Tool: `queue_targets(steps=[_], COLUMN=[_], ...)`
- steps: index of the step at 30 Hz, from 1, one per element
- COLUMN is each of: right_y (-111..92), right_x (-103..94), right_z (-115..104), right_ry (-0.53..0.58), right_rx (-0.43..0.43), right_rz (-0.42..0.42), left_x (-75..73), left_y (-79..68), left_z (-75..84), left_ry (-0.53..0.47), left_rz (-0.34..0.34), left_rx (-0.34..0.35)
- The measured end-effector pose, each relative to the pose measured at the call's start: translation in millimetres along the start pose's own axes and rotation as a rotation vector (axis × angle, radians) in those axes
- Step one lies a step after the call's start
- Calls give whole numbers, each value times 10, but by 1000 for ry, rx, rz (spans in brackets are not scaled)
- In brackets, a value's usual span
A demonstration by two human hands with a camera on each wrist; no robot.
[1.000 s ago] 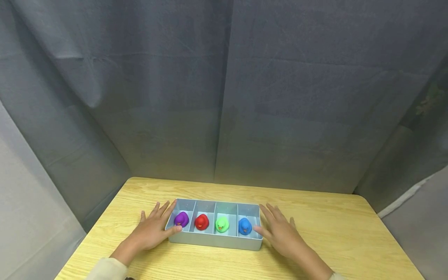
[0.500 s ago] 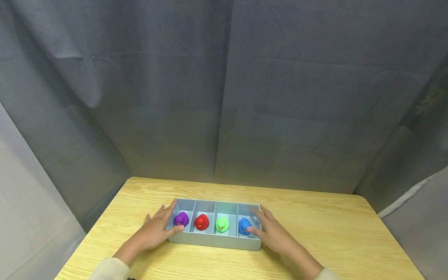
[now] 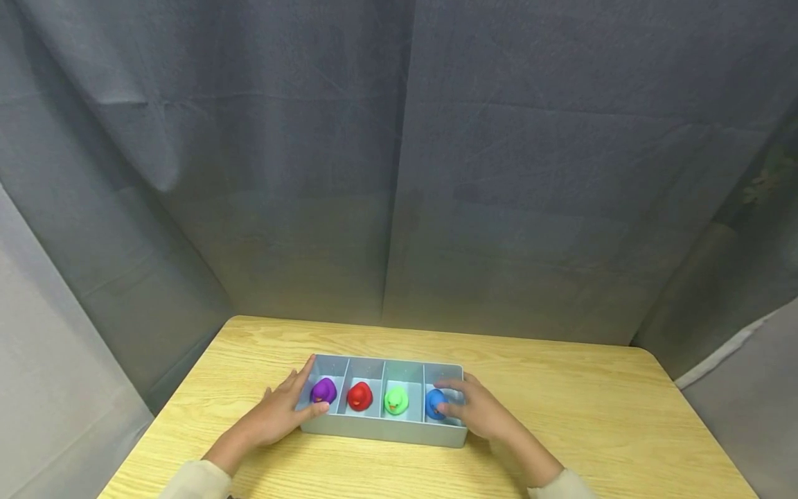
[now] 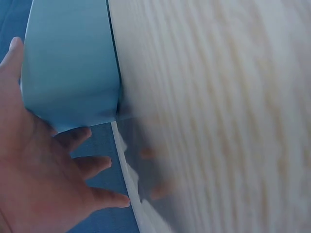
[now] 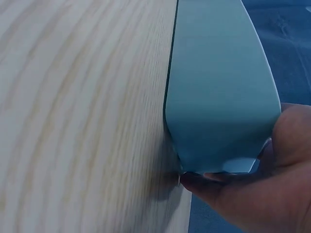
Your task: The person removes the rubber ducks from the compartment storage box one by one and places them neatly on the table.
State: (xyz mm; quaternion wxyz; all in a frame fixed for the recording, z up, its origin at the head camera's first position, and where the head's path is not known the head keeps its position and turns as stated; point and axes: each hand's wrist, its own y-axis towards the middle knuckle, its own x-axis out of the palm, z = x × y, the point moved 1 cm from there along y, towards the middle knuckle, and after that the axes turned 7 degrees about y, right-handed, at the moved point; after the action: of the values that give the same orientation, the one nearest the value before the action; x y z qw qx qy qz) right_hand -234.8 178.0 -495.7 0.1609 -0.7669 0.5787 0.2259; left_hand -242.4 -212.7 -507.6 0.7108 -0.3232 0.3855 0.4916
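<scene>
A pale blue-grey divided box [image 3: 383, 430] lies lengthwise on the table, one rubber duck in each compartment. From left to right come a purple duck [image 3: 323, 391], a red duck [image 3: 359, 396], a light green duck [image 3: 395, 400] and a blue duck [image 3: 434, 403]. My left hand [image 3: 274, 416] rests against the box's left end, fingers spread and thumb over the front rim. My right hand [image 3: 483, 412] reaches over the right end, thumb and forefinger on either side of the blue duck; a firm grip is not visible. In the right wrist view, other fingers [image 5: 209, 189] stay outside the end wall.
The wooden table [image 3: 598, 409] extends on both sides of the box and behind it. Grey cloth [image 3: 399, 173] hangs along the table's back edge and at the sides.
My right hand has moved left, from beside the box to over the blue duck's compartment, its fingers bending inward. My left hand has shifted slightly closer in; box and ducks are practically unmoved.
</scene>
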Motion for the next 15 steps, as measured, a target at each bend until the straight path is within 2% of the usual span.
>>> queue_targets(steps=[6,15], right_y=[50,77], right_x=[0,96], right_z=[9,54], right_ry=[-7,-33], right_rx=[2,22], right_rz=[10,124], left_x=[15,41], left_y=[1,-2], left_z=[-4,-15], left_ry=[-45,-118], left_rz=[-7,-8], left_rx=[2,8])
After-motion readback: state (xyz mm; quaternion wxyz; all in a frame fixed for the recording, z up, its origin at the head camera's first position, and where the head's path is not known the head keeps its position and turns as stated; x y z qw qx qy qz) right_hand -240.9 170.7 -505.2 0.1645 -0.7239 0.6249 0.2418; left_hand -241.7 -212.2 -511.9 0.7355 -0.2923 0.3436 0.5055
